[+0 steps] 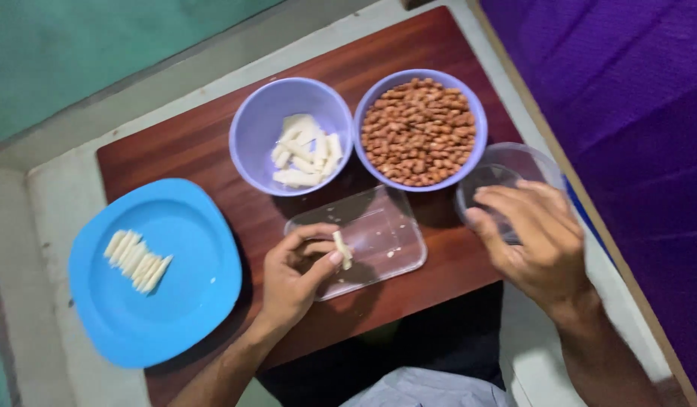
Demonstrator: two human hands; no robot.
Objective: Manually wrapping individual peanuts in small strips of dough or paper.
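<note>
Nearest to us, our left hand [292,275] pinches a pale white stick [342,249] between thumb and fingertips, its grip clamped on the stick just above the near edge of a clear rectangular lid [386,234] lying flat on the dark wooden bench [190,147]. Our right hand [535,240] reaches over a clear round container [514,169] at the bench's right edge, fingers curled around its near rim, the grip closed on it. To the left sits a blue plate [183,301] carrying a neat row of white sticks [137,261]. Farther off stand two lilac bowls just beside each other: the left bowl [262,124] holds more white sticks, the right bowl [379,94] is full of brown peanuts [420,130].
</note>
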